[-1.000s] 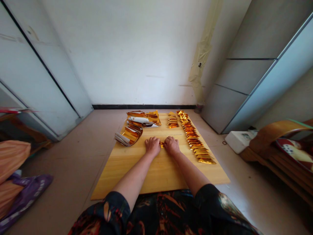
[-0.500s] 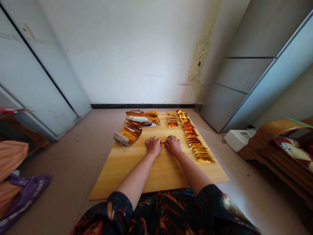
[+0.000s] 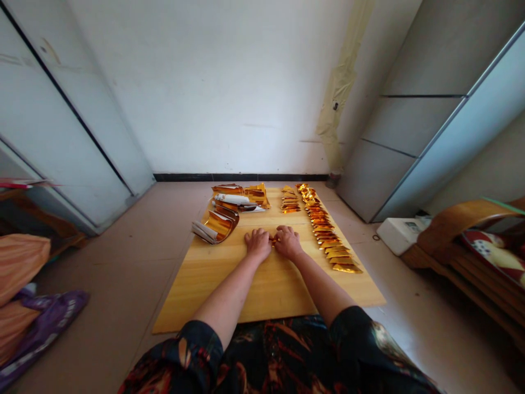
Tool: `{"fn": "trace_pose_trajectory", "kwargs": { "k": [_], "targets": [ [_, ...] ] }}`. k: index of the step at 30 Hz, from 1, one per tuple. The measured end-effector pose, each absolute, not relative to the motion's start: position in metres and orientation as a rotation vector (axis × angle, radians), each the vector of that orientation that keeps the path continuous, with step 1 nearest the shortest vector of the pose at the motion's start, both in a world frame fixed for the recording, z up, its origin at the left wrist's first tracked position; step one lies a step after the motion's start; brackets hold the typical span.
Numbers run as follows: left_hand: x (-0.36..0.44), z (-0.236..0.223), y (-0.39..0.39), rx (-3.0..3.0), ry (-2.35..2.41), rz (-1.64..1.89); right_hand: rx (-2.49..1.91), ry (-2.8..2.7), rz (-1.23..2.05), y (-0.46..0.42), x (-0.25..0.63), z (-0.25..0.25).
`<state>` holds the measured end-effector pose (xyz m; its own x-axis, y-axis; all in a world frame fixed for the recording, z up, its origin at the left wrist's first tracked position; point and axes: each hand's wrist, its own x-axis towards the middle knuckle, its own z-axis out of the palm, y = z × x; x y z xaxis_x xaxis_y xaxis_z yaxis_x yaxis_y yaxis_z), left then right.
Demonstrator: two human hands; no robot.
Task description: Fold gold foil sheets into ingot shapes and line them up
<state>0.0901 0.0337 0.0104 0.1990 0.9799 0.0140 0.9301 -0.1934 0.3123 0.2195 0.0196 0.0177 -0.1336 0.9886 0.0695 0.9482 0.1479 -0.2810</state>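
Close together over the middle of the wooden board (image 3: pixel 229 290), my left hand (image 3: pixel 258 243) and my right hand (image 3: pixel 287 242) both have bent, closed fingers. Between them shows a small strip of gold foil paper (image 3: pixel 273 239), gripped from either side and mostly hidden by the fingers. Beyond my left hand lies a curled stack of gold foil sheets (image 3: pixel 219 224) with pale backs. More gold foil paper (image 3: pixel 256 194) is piled behind it. A long row of folded gold foil pieces (image 3: pixel 326 235) runs down the right side, beside a shorter row of similar pieces (image 3: pixel 290 202).
A white wall (image 3: pixel 229 98) rises behind the board. Grey cabinet doors (image 3: pixel 61 120) stand at left, a grey refrigerator-like cabinet (image 3: pixel 410 120) at right. A white box (image 3: pixel 397 235) sits by wooden furniture (image 3: pixel 459 235). Orange and purple bags (image 3: pixel 45 317) lie at lower left.
Both hands stay at the middle of the board. The fingers of my right hand have shifted slightly, and less of the foil strip shows between the hands.
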Motion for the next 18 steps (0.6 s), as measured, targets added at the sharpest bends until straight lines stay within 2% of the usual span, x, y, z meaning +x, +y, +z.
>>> {"fn": "trace_pose_trajectory", "kwargs": {
  "k": [18],
  "targets": [
    [0.089,0.013,0.025,2.257,1.855,0.367,-1.986,-2.112,0.166,0.011,0.237,0.018]
  ]
}}
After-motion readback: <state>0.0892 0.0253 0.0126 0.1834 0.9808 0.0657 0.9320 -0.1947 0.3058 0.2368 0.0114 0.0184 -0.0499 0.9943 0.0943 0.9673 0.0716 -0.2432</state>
